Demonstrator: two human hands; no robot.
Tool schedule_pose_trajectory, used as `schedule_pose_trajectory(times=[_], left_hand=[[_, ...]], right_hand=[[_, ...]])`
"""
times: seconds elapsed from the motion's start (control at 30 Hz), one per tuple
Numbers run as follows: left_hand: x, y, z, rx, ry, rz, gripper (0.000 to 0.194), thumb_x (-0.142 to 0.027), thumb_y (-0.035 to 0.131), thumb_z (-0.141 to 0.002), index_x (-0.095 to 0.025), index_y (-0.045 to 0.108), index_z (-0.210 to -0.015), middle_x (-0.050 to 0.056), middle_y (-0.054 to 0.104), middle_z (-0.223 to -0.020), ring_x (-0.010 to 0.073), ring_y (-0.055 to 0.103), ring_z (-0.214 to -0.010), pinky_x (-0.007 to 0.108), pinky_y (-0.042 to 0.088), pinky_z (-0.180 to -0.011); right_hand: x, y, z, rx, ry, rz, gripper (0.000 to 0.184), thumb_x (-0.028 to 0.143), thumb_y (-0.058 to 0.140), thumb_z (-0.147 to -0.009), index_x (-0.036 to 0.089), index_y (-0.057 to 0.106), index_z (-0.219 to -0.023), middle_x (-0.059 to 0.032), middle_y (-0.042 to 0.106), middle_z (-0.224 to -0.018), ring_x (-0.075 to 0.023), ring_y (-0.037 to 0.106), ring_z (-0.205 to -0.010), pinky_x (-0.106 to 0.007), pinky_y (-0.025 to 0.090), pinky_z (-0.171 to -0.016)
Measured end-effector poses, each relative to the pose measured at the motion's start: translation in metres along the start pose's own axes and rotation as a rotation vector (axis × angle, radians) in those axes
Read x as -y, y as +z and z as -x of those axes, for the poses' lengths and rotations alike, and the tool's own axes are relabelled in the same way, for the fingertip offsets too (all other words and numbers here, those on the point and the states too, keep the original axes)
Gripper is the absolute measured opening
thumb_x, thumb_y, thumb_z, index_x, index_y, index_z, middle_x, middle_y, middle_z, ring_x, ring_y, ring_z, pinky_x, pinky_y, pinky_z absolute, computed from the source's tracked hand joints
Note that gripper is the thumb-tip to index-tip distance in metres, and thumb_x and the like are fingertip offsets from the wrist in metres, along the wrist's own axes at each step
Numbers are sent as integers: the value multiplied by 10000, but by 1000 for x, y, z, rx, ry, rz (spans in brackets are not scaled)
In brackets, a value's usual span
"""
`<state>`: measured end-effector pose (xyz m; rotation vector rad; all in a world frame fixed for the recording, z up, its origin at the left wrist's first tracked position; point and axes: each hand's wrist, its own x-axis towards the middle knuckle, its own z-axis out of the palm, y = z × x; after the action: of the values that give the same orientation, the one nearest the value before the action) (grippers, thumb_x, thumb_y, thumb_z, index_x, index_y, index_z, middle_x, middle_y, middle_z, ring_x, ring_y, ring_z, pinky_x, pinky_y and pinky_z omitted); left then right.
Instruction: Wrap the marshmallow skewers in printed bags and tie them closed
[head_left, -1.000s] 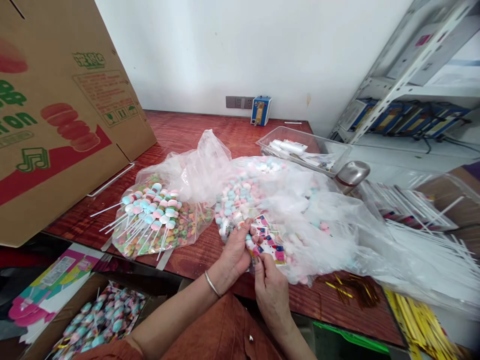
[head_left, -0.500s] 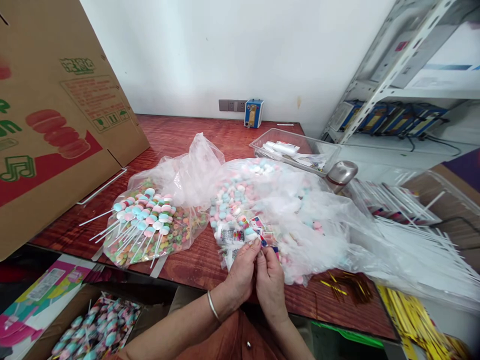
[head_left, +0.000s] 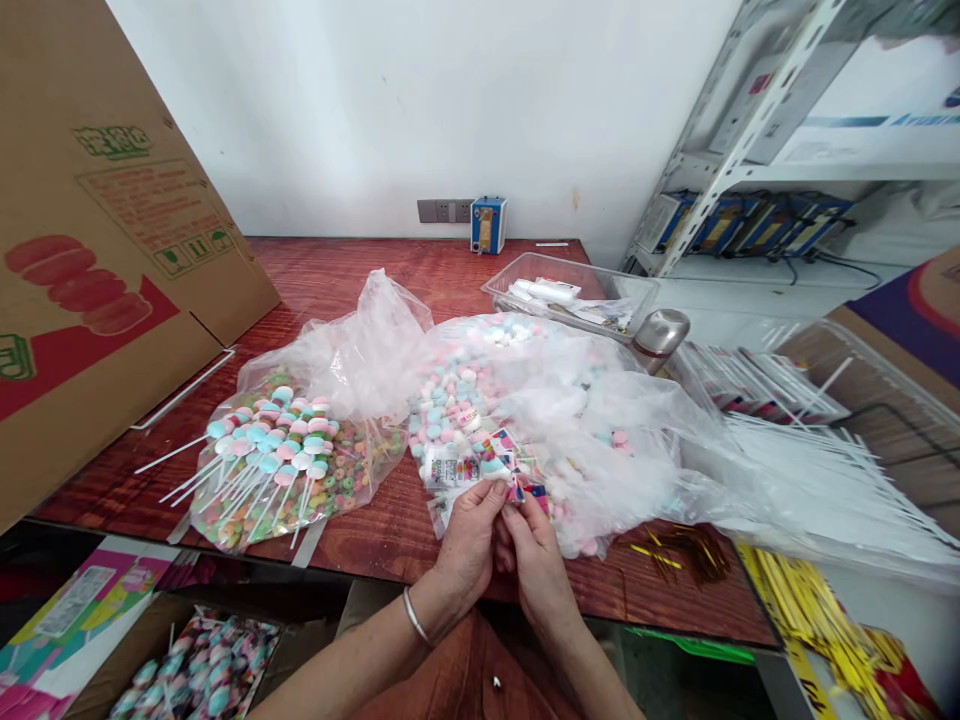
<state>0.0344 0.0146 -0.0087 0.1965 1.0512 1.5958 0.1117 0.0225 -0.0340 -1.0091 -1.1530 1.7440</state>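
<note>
My left hand [head_left: 466, 545] and my right hand [head_left: 536, 555] meet at the table's front edge, thumbs and fingertips pinched close together. Between them they grip the lower end of a wrapped marshmallow pop [head_left: 495, 466] in a clear, printed wrapper; its stick, if any, is hidden by my fingers. Just beyond lie flat printed wrappers [head_left: 448, 470] on a large clear bag of pink, white and blue marshmallows [head_left: 442, 395]. To the left, several unwrapped marshmallow pops [head_left: 274, 435] on white sticks rest on a clear bag of coloured cereal rings [head_left: 349, 480].
A cardboard box [head_left: 150, 240] stands at left. Below the edge, another box holds wrapped pops [head_left: 202, 665]. Behind are a clear plastic tray [head_left: 570, 262] and a metal flask [head_left: 660, 335]. White sticks [head_left: 817, 490] and gold twist ties [head_left: 810, 610] lie at right.
The view has swung slightly to the right. My hands remain together on the wrapped marshmallow pop, with the fingertips shifted a little and more of the printed wrapper showing above them.
</note>
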Motion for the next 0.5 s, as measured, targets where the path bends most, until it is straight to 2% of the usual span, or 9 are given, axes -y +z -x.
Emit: schedule_pose_trajectory(times=[0.07,0.13,0.17,0.23,0.3,0.37,0.43,0.5], left_hand=[[0,0,0,9,4,-34,295,-413,830,-663,-156,696,-721,-27,593,-555,75,451,-446,203,359,-460],[0,-2,0,27,53,-79,273,-389,834,-664,-149,712,-712,1,640,-622,100,535,-558,207,423,-551],[1,-3,0,35,77,-103,265,-379,836,-664,-146,722,-716,15,663,-663,117,570,-628,214,450,-611],[0,-9,-1,69,77,-132,264,-386,830,-675,-149,738,-746,26,678,-683,134,590,-664,231,467,-651],[-4,-16,-2,152,-4,-129,276,-400,827,-679,-153,739,-765,28,672,-660,134,577,-602,242,459,-604],[-11,-24,-3,258,-109,-129,284,-398,839,-666,-142,723,-711,31,653,-612,125,557,-543,243,445,-576],[-19,-30,-4,338,-173,-141,302,-383,862,-639,-127,702,-641,39,644,-581,119,564,-536,245,452,-609],[-25,-31,-3,356,-186,-165,309,-378,875,-621,-119,707,-644,49,652,-572,121,576,-537,248,461,-639]], right_hand=[[4,-1,0,-46,-55,52,287,415,634,-855,215,599,-1057,4,612,-818,-159,554,-735,-257,475,-664],[6,-1,-1,-103,-58,15,259,412,657,-838,209,605,-989,-17,632,-898,-165,561,-825,-260,479,-728],[6,-1,-2,-120,-38,-30,259,432,649,-839,210,594,-962,-12,625,-876,-155,555,-788,-250,476,-690],[7,1,-3,-105,31,-128,275,480,605,-850,224,553,-936,36,552,-722,-117,479,-588,-220,421,-523],[10,0,-2,-18,120,-179,282,514,550,-861,238,510,-903,104,384,-566,-84,277,-413,-194,281,-388],[15,-4,-1,106,218,-213,302,531,532,-849,238,477,-798,136,259,-506,-65,128,-372,-185,179,-343],[20,-9,1,235,296,-222,341,534,546,-812,239,440,-678,137,239,-477,-53,101,-357,-188,159,-323],[23,-12,0,325,341,-211,365,530,555,-785,244,413,-605,133,238,-457,-48,105,-341,-192,159,-311]])
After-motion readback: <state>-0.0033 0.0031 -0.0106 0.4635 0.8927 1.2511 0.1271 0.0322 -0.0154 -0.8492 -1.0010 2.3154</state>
